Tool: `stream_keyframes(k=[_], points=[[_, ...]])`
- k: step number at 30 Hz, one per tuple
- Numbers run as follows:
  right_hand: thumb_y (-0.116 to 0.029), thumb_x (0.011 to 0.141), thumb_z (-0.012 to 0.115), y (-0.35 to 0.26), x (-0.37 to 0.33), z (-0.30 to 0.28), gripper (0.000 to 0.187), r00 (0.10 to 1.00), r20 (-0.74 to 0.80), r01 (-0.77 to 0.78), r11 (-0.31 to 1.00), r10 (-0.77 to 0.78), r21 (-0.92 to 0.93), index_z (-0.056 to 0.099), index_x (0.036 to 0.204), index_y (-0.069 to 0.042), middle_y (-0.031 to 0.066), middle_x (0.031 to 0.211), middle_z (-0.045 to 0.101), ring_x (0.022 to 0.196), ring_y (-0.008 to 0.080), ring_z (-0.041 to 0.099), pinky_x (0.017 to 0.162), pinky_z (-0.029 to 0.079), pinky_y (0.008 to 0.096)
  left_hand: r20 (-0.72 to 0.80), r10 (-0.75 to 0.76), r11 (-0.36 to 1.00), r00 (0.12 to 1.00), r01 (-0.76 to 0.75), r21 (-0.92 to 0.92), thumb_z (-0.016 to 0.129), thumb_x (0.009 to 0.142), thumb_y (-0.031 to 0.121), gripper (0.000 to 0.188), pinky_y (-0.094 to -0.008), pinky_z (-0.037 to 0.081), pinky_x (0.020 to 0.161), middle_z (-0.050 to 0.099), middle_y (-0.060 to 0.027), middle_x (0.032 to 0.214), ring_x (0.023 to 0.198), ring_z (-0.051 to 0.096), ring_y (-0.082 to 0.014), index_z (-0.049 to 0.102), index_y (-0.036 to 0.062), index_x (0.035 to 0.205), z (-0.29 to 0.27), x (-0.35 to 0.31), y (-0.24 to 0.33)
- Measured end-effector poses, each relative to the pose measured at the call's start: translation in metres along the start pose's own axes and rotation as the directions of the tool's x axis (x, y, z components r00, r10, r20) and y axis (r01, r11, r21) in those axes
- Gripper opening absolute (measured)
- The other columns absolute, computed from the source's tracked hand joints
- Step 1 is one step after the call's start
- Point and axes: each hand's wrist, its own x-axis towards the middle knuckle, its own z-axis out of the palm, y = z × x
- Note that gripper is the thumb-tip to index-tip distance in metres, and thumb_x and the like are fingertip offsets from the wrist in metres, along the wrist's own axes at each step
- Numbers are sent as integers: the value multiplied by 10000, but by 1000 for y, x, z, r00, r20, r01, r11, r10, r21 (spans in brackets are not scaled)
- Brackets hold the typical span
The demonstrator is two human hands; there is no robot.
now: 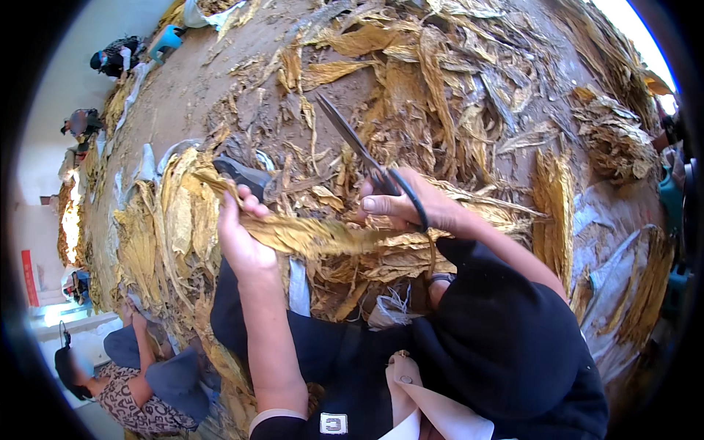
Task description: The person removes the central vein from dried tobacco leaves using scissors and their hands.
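My left hand [245,233] is closed around a long, yellow-brown dried leaf [312,235], which looks like tobacco. The leaf stretches across my lap toward my right hand and is a little blurred there. In my right hand [422,202] are black-handled scissors [345,128], one handle loop around the back of the hand. Their blades point away and to the left, over the leaf litter. Whether the right fingertips also touch the leaf's end, I cannot tell. Below my hands lies a pile of dried leaves [400,264] beside my dark-clothed legs.
Loose leaves [433,88] and scraps cover the floor ahead. A leaf heap [183,213] stands at my left, and a stacked bundle [554,216] at my right by plastic sheeting [609,271]. One person [139,374] sits at the lower left; others are farther back near a teal stool [167,42].
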Motion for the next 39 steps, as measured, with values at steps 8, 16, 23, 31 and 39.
stream_keyframes(k=[8, 16, 23, 31, 39], points=[[-167, 772, 692, -20, -44, -56, 260, 997, -5, 65, 882, -76, -467, 576, 933, 1, 94, 857, 641, 826, 168, 611, 745, 475, 294, -101, -45, 967, 994, 19, -253, 453, 966, 168, 188, -247, 523, 665, 570, -73, 857, 695, 546, -121, 510, -8, 999, 41, 3, -66], [-153, 801, 688, 17, -94, -105, 244, 875, -471, -144, 868, -111, -474, 571, 942, 9, 22, 733, 572, 681, 83, 511, 613, 433, 254, -129, -190, 967, 973, 163, -194, 313, 1002, 214, 249, -389, 465, 958, 560, -129, 946, 914, 570, -234, 453, 8, 1014, 87, -32, -170], [-207, 776, 711, 41, -122, -128, 298, 767, -641, -237, 937, 19, -256, 567, 925, 7, -16, 691, 507, 598, 51, 475, 528, 396, 226, -296, -420, 901, 858, 354, -253, 303, 993, 166, 253, -433, 455, 926, 541, -142, 1035, 984, 560, -228, 441, -26, 1084, 62, -29, -219], [-219, 767, 707, 64, -128, -129, 292, 753, -658, -270, 914, 5, -302, 575, 900, 6, -1, 699, 518, 635, 68, 470, 579, 405, 239, -279, -502, 860, 818, 505, -67, 449, 934, 83, 95, -472, 350, 988, 533, -107, 1059, 973, 483, -202, 472, 7, 987, 38, -39, -206], [-228, 741, 724, 91, -123, -137, 328, 714, -697, -311, 862, -66, -400, 553, 858, 26, 67, 721, 540, 702, 104, 476, 646, 423, 289, -104, -536, 832, 838, 545, 103, 467, 914, 51, 345, -480, 394, 1010, 481, -178, 1210, 1171, 478, -275, 388, -38, 1238, 24, -71, -141]])
